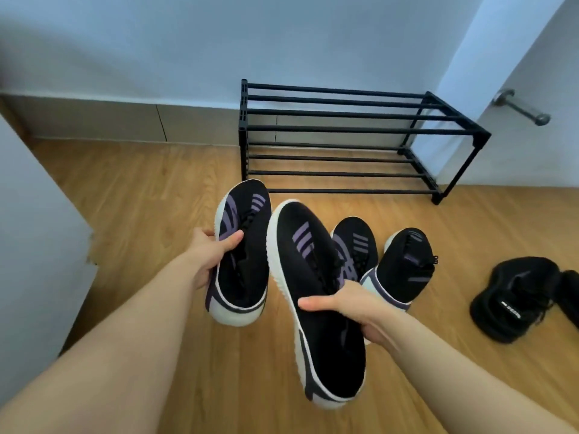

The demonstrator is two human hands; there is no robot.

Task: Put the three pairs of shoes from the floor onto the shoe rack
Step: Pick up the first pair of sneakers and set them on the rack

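My left hand point(210, 255) grips a black sneaker point(242, 270) with purple stripes and a white sole, lifted off the floor. My right hand point(351, 305) grips its mate point(313, 277), also in the air, toe pointing toward the rack. A second, similar black-and-purple pair point(388, 261) stands on the wooden floor behind my right hand. An all-black pair point(526, 296) lies on the floor at the right. The black two-tier shoe rack point(344, 130) stands against the wall, and both its shelves hold nothing.
A white wall corner point(37, 245) juts in at the left. A white door with a metal handle point(520, 108) stands right of the rack. Wooden floor point(150, 189) stretches between me and the rack.
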